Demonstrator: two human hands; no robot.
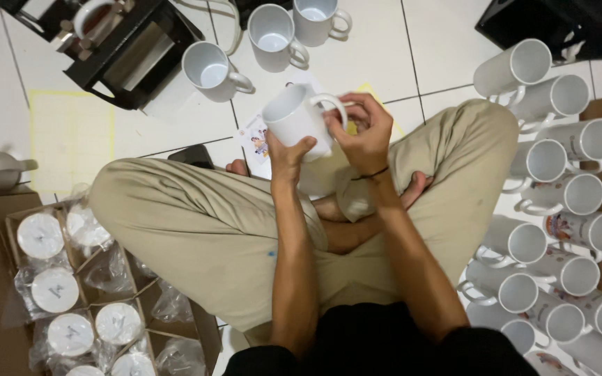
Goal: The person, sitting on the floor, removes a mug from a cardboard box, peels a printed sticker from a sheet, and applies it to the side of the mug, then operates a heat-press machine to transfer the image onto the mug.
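You are sitting cross-legged on the white tiled floor (412, 49), holding a plain white mug (295, 120) up over your knees. Your left hand (288, 154) is cupping its body from below, fingers curled against the wall and thumb pressing the side. Your right hand (365, 129) is closing around the handle, fingers hooked through and over it. Three empty mugs (273, 31) are standing upright near the floor's far edge, beside a black mug press (116, 52). Mugs lying on their sides (559, 209) are stacking along the right edge; a cardboard box of wrapped mugs (71, 292) is sitting at the lower left corner.
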